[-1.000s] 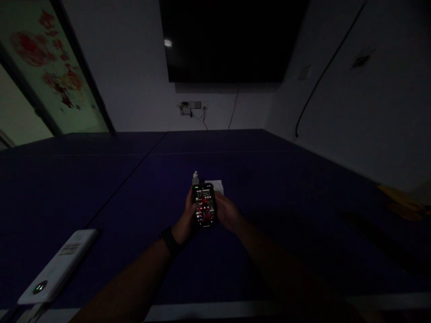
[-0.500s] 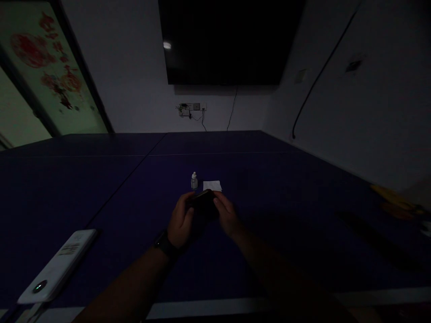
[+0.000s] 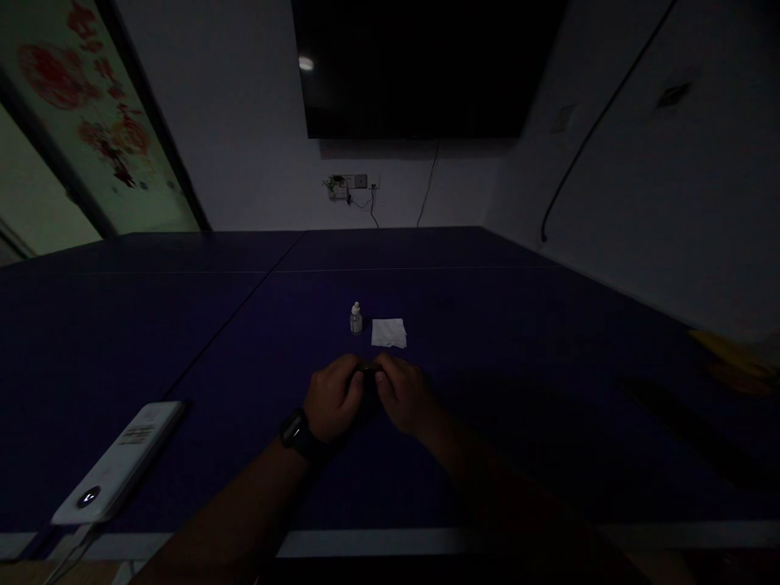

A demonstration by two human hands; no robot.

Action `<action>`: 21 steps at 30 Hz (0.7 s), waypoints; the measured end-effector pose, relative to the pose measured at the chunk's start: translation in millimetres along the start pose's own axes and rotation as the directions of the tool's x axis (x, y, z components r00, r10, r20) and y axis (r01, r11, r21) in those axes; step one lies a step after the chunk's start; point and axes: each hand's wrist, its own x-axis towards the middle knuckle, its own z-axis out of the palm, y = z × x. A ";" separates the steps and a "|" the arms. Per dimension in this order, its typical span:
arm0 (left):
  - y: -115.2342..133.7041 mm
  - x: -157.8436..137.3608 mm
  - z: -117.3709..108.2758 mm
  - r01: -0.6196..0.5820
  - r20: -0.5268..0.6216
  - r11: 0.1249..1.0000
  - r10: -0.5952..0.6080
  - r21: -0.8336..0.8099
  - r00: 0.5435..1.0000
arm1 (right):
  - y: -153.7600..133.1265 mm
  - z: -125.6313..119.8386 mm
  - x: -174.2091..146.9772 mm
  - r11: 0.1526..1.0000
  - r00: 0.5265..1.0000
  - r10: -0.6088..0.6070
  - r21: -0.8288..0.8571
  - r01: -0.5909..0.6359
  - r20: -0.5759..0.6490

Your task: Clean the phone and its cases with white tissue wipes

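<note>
My left hand (image 3: 334, 398), with a dark watch (image 3: 300, 433) on its wrist, is closed around one end of a small dark object (image 3: 368, 368). Closed on the other end is my right hand (image 3: 405, 395). Both hands are close together above the purple table (image 3: 244, 455), and their fingers cover most of the object, so its kind cannot be made out in the dim light. Just beyond them lies a folded white tissue or cloth (image 3: 388, 333). To its left stands a small clear bottle (image 3: 356, 320) with a white cap, upright.
A white power bank (image 3: 119, 463) with cables lies at the left near the table's edge. Farther right are a long dark flat thing (image 3: 682, 431) and something yellow (image 3: 731, 353). A wall screen (image 3: 420, 73) and sockets (image 3: 359, 182) are beyond the table.
My hands have drawn closer together, and the dark object has turned so that only a thin part shows. The white tissue or cloth is now fully visible. The camera view has shifted slightly.
</note>
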 end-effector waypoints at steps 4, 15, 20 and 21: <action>3.2 -0.5 -2.3 -0.055 0.022 0.996 0.053 0.068 0.998 | 0.7 -0.4 -0.7 0.993 0.996 -0.091 -0.072 0.090 -0.010; -0.4 0.8 -3.3 -0.166 0.039 0.984 0.164 0.065 0.986 | 1.4 5.4 -0.4 0.969 0.974 -0.219 -0.128 0.211 -0.055; -1.7 -1.0 -1.5 -0.193 0.016 0.981 0.193 0.019 0.981 | 0.8 7.2 -3.7 0.967 0.972 -0.228 -0.131 0.219 -0.057; -1.9 -1.2 -1.5 -0.197 0.008 0.980 0.197 0.015 0.980 | 0.2 7.2 -4.1 0.967 0.972 -0.229 -0.131 0.220 -0.058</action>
